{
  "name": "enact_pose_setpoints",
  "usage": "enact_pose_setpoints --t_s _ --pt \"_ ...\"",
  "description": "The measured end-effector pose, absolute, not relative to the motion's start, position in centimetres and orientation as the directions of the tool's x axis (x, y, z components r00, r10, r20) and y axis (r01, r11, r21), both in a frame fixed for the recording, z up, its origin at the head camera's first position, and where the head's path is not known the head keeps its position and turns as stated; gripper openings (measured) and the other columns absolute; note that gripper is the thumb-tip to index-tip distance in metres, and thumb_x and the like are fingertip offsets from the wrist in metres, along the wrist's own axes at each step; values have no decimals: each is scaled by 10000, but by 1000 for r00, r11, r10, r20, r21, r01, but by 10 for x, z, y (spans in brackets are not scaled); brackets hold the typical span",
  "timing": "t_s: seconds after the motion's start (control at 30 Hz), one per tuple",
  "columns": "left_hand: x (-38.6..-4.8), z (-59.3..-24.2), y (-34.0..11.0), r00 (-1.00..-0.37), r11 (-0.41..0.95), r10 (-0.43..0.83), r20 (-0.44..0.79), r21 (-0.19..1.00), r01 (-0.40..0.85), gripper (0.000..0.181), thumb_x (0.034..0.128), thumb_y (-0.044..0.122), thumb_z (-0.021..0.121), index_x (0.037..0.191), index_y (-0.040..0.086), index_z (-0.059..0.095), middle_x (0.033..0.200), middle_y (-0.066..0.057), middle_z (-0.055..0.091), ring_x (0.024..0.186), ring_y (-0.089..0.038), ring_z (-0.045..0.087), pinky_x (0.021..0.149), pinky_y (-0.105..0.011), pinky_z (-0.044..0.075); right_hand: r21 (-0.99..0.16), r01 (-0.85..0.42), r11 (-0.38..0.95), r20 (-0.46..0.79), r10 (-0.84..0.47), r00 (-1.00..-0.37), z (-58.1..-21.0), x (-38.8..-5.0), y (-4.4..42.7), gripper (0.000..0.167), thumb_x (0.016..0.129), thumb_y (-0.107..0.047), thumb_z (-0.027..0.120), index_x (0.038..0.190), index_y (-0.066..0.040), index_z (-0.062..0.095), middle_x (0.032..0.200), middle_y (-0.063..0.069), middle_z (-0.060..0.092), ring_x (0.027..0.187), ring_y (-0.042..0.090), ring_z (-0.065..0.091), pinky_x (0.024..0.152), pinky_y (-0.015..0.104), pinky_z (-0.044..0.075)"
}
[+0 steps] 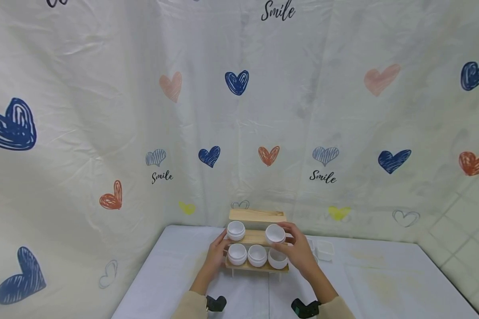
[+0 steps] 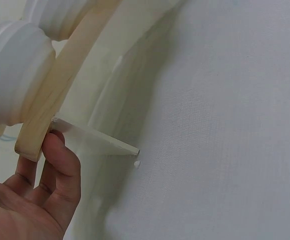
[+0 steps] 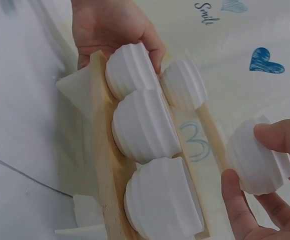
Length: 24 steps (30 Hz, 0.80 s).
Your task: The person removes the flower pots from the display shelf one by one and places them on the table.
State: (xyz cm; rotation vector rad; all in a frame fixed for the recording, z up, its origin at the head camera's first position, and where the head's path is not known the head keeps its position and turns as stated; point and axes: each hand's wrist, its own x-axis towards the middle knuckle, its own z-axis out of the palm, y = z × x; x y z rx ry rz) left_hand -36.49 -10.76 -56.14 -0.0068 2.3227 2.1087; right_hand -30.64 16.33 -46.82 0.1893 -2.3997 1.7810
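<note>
A tiered wooden stand (image 1: 256, 236) with pale, thin supports carries small white ribbed pots. Three pots (image 1: 257, 255) line its front step, and another pot (image 1: 236, 230) sits at the left of the middle step. My left hand (image 1: 217, 253) grips the stand's left end; in the left wrist view its fingers (image 2: 62, 155) curl beneath the plank. With thumb and fingers, my right hand (image 1: 301, 252) holds a white pot (image 3: 255, 160) at the right end of the middle step. Whether this pot touches the step, I cannot tell.
Clear plastic containers (image 1: 325, 250) stand just right of the stand. The white-covered table (image 1: 383, 274) extends to both sides. Behind it hangs a pale curtain (image 1: 287, 119) printed with hearts, close to the stand's bare top step (image 1: 257, 215).
</note>
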Motion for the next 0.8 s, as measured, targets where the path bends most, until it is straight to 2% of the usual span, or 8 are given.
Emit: enact_pose_setpoints --t_s 0.2,0.53,0.8 --pt "-364 -560 -106 -1000 100 -8 1 995 1 630 989 390 556 1577 211 415 1052 -94 656 896 -192 558 735 -311 451 -942 -181 281 186 -10 -983 -469 -301 170 655 844 -147 830 1427 -185 533 1414 115 576 1150 295 620 832 364 547" --pt "-363 -562 -104 -1000 114 -21 18 993 15 612 1005 364 533 1577 185 412 1071 -82 663 883 -177 555 752 -310 447 -948 -160 274 173 24 -985 -476 -298 182 653 823 -101 830 1410 -150 549 1356 168 609 1015 246 658 798 303 519" --pt "-364 -562 -107 -1000 106 -13 3 994 1 638 983 400 561 1576 216 416 1055 -89 664 884 -185 564 739 -305 456 -956 -146 254 161 36 -986 -478 -294 190 668 815 -97 836 1416 -141 547 1386 156 596 985 217 642 783 280 511"
